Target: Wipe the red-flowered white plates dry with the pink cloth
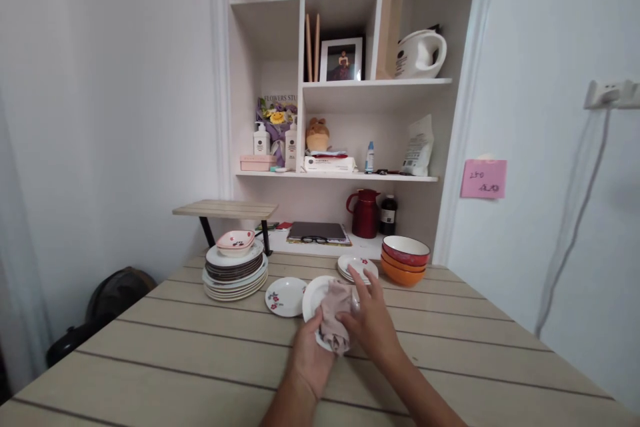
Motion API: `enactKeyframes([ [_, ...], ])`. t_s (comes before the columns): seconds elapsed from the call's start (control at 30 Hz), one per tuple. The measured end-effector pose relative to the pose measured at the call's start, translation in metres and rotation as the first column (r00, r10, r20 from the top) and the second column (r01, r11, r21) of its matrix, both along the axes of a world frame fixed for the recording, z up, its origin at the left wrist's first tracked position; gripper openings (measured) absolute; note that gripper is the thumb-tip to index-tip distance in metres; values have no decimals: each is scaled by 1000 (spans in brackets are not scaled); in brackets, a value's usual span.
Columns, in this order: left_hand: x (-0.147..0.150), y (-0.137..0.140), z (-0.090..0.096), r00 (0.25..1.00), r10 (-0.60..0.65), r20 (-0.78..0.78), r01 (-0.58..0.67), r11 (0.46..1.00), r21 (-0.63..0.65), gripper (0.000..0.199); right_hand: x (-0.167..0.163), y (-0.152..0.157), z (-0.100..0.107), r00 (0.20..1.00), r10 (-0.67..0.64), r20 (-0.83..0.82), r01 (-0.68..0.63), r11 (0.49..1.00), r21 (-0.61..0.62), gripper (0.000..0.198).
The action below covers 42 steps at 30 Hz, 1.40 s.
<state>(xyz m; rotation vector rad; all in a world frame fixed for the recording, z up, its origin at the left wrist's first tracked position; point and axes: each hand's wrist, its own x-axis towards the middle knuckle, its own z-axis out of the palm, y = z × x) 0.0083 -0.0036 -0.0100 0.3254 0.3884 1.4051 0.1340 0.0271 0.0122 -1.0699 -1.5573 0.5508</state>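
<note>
Above the slatted table (pixel 200 360), the left hand (pixel 313 355) gripped a white plate (pixel 315 292) by its near-left rim. A cloth (pixel 335 313) lay lengthwise near-to-far across it, the right hand (pixel 373 317) touching from the right, its hold unclear.

we have a bare left grip (pixel 314 353) and right grip (pixel 374 321); our left forearm (pixel 291 403) and right forearm (pixel 415 383) are uncovered too

Dusty-pink cloth (pixel 336 310), white plate (pixel 313 295) — and there, a red-flowered side plate (pixel 287 296)! Red above orange on the bowls (pixel 404 260), dark stripes across the beige table (pixel 210 355).
</note>
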Motion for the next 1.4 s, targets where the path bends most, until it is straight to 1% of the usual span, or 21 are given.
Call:
enactKeyframes([
  [0.03, 0, 0, 0, 1000, 18, 16, -18, 1000, -11, 27, 0, 1, 7, 991, -1, 134, -4, 999, 35, 76],
  [0.07, 0, 1, -1, 999, 32, 33, -31, 999, -19, 26, -1, 1, 13, 968, 28, 249, -40, 998, 43, 63],
  [0.13, 0, 1, -1, 996, 53, 71, -51, 998, -25, 24, -4, 1, 21, 908, 136, 397, -152, 988, 9, 42],
  [0.2, -1, 1, -2, 993, 65, 100, -63, 998, -25, 22, -8, 0, 23, 877, 216, 429, -226, 974, -28, 32],
  [0.27, -2, 0, -2, 991, 74, 114, -71, 997, -34, 23, -11, -1, 18, 892, 239, 384, -241, 970, -45, 27],
  [0.3, -3, 0, -3, 991, 75, 112, -71, 997, -39, 24, -11, -1, 13, 901, 257, 350, -254, 966, -54, 29],
  [0.33, -4, 0, -3, 992, 73, 103, -69, 997, -44, 25, -12, -1, 8, 902, 292, 317, -286, 956, -66, 34],
  [0.43, -7, -1, -4, 994, 81, 68, -77, 996, -54, 31, -8, 0, -8, 875, 417, 247, -407, 909, -93, 71],
  [0.47, -8, -1, -4, 995, 84, 58, -80, 995, -58, 33, -7, 0, -12, 868, 437, 237, -423, 900, -107, 77],
  [0.5, -9, -1, -4, 995, 84, 53, -81, 995, -64, 33, -5, 1, -14, 866, 442, 234, -424, 897, -125, 76],
  [0.6, -9, -1, -4, 997, 50, 64, -47, 997, -53, 33, -2, -1, -14, 867, 425, 261, -397, 905, -156, 58],
  [0.7, -6, -2, -1, 993, -55, 105, 56, 998, -11, 37, -4, -6, -8, 871, 405, 278, -387, 914, -120, 49],
  [0.77, -2, -4, 1, 984, -136, 112, 137, 990, -8, 39, -7, -9, -4, 889, 369, 272, -360, 929, -85, 45],
  [0.87, 4, -6, 2, 981, -182, 66, 184, 982, -29, 38, -9, -8, -1, 918, 248, 309, -252, 967, -27, 46],
  [0.93, 6, -7, 2, 985, -171, 32, 172, 985, -20, 36, -6, -4, -1, 919, 152, 363, -162, 987, -3, 49],
  [1.0, 4, -6, 1, 992, -125, 35, 125, 992, -6, 36, 1, 0, -2, 899, 83, 430, -91, 996, 0, 48],
  [1.1, -5, -2, 0, 996, 19, 83, -17, 1000, -19, 37, 12, 3, -6, 828, 54, 558, -39, 998, -39, 44],
  [1.17, -12, 1, -2, 988, 117, 98, -113, 993, -46, 39, 14, 1, -10, 772, 102, 628, -62, 994, -85, 46],
  [1.23, -16, 3, -3, 984, 152, 90, -146, 987, -66, 41, 11, -5, -11, 737, 161, 657, -116, 987, -112, 47],
  [1.3, -18, 3, -3, 991, 111, 69, -105, 991, -81, 44, 5, -10, -11, 726, 206, 656, -180, 978, -108, 48],
  [1.4, -18, 3, -2, 999, 35, 36, -32, 995, -90, 47, 0, -12, -10, 731, 244, 637, -246, 965, -87, 54],
])
